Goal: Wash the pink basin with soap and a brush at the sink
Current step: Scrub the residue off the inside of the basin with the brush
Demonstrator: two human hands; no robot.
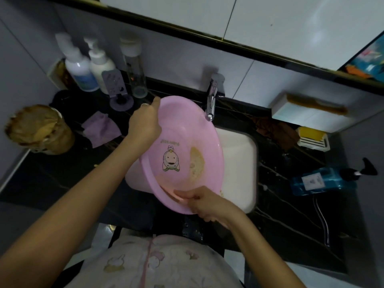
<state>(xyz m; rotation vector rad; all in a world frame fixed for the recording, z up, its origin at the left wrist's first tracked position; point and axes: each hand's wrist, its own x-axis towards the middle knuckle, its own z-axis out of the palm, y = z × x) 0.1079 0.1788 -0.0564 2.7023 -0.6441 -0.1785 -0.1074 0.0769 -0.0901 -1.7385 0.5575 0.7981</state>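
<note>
The pink basin (187, 129) is tilted over the white sink (239, 154), its right rim lowest, and a small pool of brownish water (196, 164) lies against that low side. A cartoon sticker marks its bottom. My left hand (145, 123) grips the far left rim. My right hand (204, 201) grips the near rim, thumb inside the basin. The chrome tap (212, 100) ends just above the basin's far edge. A blue soap pump bottle (320, 180) lies on its side on the counter to the right. A brown brush (318, 103) rests on a white box at the right.
Two white pump bottles (89, 67) and a clear bottle stand at the back left of the black counter (72, 179). A brown-stained container (39, 129) sits at the far left beside a purple cloth (100, 128). A yellow sponge in a white tray (312, 138) and a brown rag are right of the sink.
</note>
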